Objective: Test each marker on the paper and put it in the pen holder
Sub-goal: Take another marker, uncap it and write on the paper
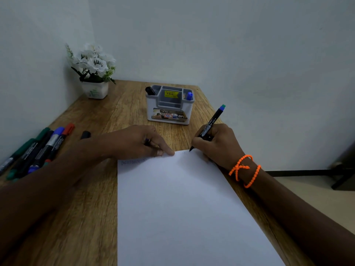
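We held one marker [210, 125] in our right hand [215, 144], fingers closed around it, tip touching the paper's [182, 208] far edge to test it. Our left hand [134, 143] pinned that edge, seemingly closed on a cap. Two markers stood in the pen holder [170, 105]; about five waited at left [38, 148].

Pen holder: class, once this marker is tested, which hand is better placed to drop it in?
Probably the right hand: it already grips the marker, nearer the pen holder. The left hand pins the paper.
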